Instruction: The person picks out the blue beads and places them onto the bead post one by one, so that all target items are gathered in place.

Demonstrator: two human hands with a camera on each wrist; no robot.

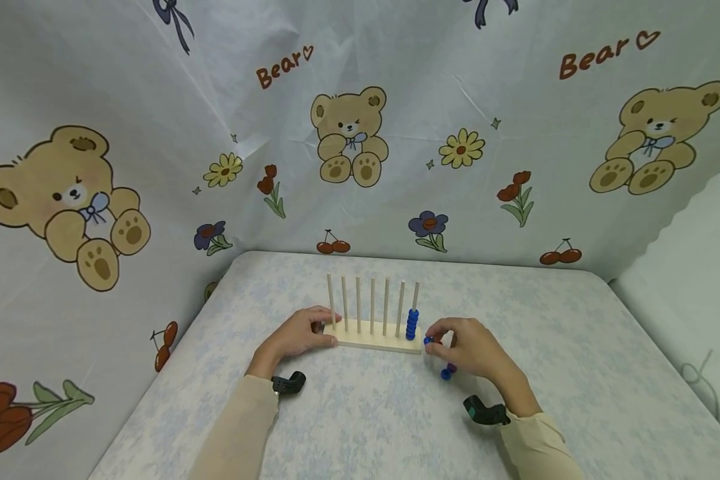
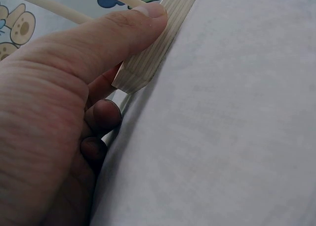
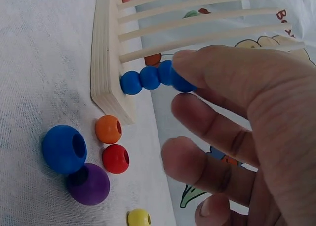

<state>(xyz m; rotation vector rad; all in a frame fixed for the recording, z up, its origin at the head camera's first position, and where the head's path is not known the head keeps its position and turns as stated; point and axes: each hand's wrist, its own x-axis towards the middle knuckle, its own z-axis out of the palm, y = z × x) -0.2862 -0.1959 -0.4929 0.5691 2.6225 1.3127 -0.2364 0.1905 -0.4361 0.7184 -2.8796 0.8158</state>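
A pale wooden peg board [image 1: 372, 337] with several upright pegs stands on the table. My left hand [image 1: 303, 331] grips its left end; in the left wrist view the thumb [image 2: 133, 30] lies along the edge of the wooden base [image 2: 155, 53], with fingers curled behind. Several blue beads [image 1: 412, 325] are stacked on the rightmost peg. Just right of the board, my right hand [image 1: 465, 343] pinches a blue bead [image 3: 184, 84] between thumb and forefinger. That bead overlaps the stack in the right wrist view, so I cannot tell the gap. Its other fingers are loosely bent.
Loose beads lie by the board's right end: blue [image 3: 64, 149], purple [image 3: 89, 184], orange [image 3: 108, 129], red [image 3: 115, 159] and yellow [image 3: 139, 218]. A pale patterned cloth covers the table [image 1: 360, 420]. Behind it hangs a bear-print curtain [image 1: 408, 87].
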